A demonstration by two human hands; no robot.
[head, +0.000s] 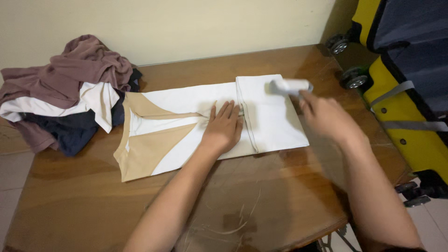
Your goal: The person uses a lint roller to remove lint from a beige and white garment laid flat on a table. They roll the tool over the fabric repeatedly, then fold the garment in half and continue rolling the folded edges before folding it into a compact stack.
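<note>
A white and tan garment (177,126) lies partly folded on the wooden table (93,200). Its right end is doubled over into a white panel (273,119). My left hand (224,127) presses flat on the garment's middle, fingers together, beside the fold's edge. My right hand (326,116) hovers over the folded panel's right side, blurred by motion. It grips a small white cylinder-shaped object (290,86), which sticks out to the left above the panel's far edge.
A heap of clothes (70,93) in mauve, white and dark blue sits at the table's far left. A yellow and dark suitcase (406,70) with wheels lies right of the table. A pale wall runs behind.
</note>
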